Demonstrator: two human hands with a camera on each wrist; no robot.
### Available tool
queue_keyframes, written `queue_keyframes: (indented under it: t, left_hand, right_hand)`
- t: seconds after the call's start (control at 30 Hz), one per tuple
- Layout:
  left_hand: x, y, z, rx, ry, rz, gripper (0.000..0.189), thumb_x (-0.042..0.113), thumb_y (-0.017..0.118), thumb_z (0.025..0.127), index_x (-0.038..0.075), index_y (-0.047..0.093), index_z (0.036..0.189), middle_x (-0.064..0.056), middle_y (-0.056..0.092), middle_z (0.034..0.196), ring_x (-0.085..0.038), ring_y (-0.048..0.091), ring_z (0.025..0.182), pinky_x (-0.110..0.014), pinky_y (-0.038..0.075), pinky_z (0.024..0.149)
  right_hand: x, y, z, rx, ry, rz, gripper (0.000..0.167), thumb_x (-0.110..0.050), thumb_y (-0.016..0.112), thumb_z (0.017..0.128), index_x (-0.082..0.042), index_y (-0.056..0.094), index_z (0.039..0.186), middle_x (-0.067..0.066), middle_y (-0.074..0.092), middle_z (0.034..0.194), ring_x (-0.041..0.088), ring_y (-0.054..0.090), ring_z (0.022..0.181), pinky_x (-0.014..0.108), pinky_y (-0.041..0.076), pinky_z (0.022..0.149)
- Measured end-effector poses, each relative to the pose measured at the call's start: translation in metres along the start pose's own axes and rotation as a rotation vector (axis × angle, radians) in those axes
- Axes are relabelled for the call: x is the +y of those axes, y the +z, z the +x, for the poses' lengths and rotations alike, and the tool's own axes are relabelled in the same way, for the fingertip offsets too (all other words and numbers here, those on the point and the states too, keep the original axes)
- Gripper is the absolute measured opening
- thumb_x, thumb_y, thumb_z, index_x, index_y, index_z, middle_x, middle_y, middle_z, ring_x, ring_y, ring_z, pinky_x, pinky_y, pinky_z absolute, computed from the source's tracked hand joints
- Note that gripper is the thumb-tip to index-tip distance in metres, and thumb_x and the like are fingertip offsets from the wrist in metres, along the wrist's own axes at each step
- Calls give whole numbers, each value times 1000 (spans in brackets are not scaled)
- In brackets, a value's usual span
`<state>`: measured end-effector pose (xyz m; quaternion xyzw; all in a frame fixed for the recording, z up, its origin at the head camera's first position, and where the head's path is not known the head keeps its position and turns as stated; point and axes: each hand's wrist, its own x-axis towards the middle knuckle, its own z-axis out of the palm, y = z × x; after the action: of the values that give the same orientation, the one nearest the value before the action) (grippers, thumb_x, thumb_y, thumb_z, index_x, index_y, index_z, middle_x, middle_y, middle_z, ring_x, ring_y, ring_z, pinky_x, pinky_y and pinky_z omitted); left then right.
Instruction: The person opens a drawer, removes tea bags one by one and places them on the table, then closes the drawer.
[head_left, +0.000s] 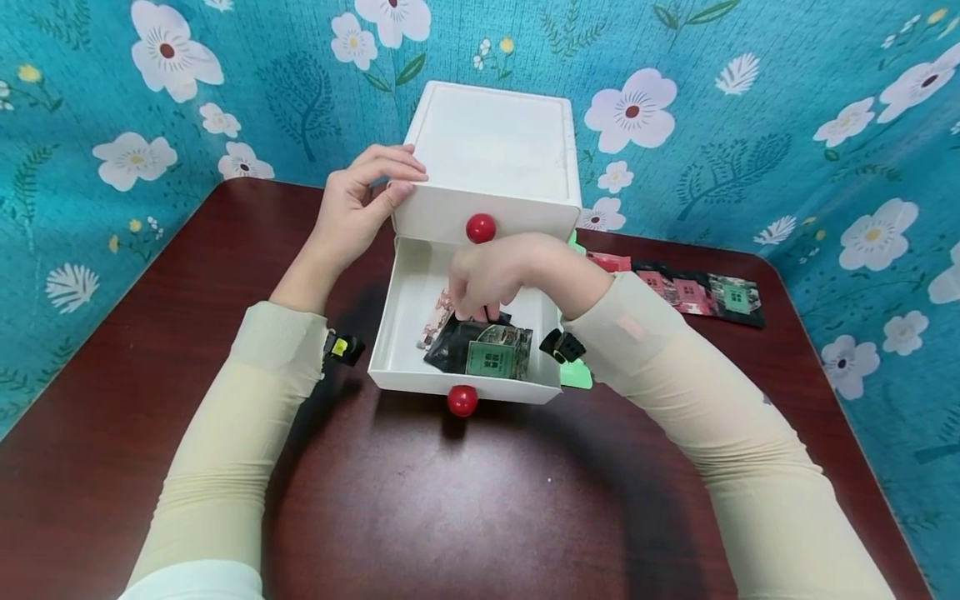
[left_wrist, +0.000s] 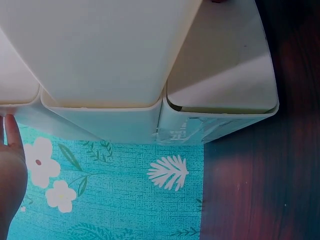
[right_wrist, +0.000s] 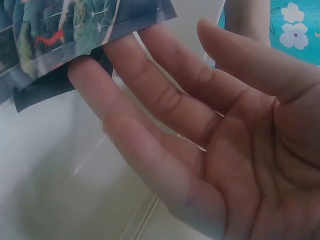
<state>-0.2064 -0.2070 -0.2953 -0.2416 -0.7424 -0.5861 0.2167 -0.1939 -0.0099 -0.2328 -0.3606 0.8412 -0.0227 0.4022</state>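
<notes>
Our right grip (head_left: 495,273) is inside the white drawer (head_left: 408,382), fingers loosely spread and thumb standing apart from them. In the right wrist view, we see fingertips pass behind the edge of a picture-printed packet (right_wrist: 60,37); we cannot tell how firmly they touch it. In the head view, the green-labelled packet (head_left: 491,358) lies in the drawer, below the right grip and on the side nearer us. A pink-patterned packet (head_left: 433,327) lies to its left. Our left grip (head_left: 369,198) rests on the front left top corner of the white cabinet (head_left: 495,142), fingers relaxed over the edge.

Labels: the green-labelled packet carries dark characters on a green panel, too small for us to read. On the desk (head_left: 487,508), right of the cabinet, we find a row of packets (head_left: 692,293) with red, pink and green labels; their writing is likewise illegible.
</notes>
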Motion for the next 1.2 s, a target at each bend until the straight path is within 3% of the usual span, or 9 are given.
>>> queue_keyframes:
  t: [0.2, 0.4, 0.5, 0.67, 0.9, 1.2]
  left_hand:
    - [-1, 0, 1, 4, -6, -12, 16, 1, 64, 94, -5, 72, 107, 17, 67, 108, -16, 50, 134, -24, 55, 95]
    - [1, 1, 1, 7, -11, -4, 16, 2, 64, 94, -4, 72, 107, 18, 67, 108, -16, 51, 133, -23, 55, 95]
    - [2, 1, 0, 8, -14, -4, 16, 3, 63, 95, -4, 72, 107, 17, 67, 108, -15, 51, 133, -24, 55, 96]
    - [3, 1, 0, 10, -22, -9, 17, 3, 64, 94, -4, 72, 107, 17, 67, 108, -16, 51, 133, -25, 55, 96]
    - [3, 1, 0, 7, -20, -5, 17, 3, 63, 95, -4, 72, 107, 17, 67, 109, -15, 50, 133, -24, 55, 96]
    - [3, 1, -1, 7, -4, -6, 16, 3, 63, 95, -4, 72, 106, 16, 67, 108, -16, 51, 132, -23, 55, 95]
  right_hand:
    - [2, 2, -1, -22, 32, 2, 15, -14, 59, 97, -9, 72, 92, 6, 66, 82, 17, 64, 69, 25, 52, 61]
    - [0, 3, -3, -26, 50, -2, 13, -11, 62, 95, -11, 72, 104, 5, 66, 93, 16, 62, 69, 28, 55, 64]
    - [0, 5, -2, -51, 42, -4, 8, -9, 62, 94, -11, 68, 90, 3, 60, 86, 15, 58, 65, 28, 54, 63]
    - [-1, 9, 0, -118, -7, -18, 39, -6, 62, 93, -15, 39, 63, -2, 36, 61, 11, 44, 52, 22, 47, 53]
    - [0, 10, -2, -100, -43, -31, 41, -2, 60, 93, -14, 38, 60, -1, 31, 58, 11, 41, 50, 22, 49, 55]
    - [3, 10, -13, 32, -106, -18, 41, -1, 57, 92, -14, 38, 59, -3, 32, 55, 11, 43, 48, 20, 43, 53]
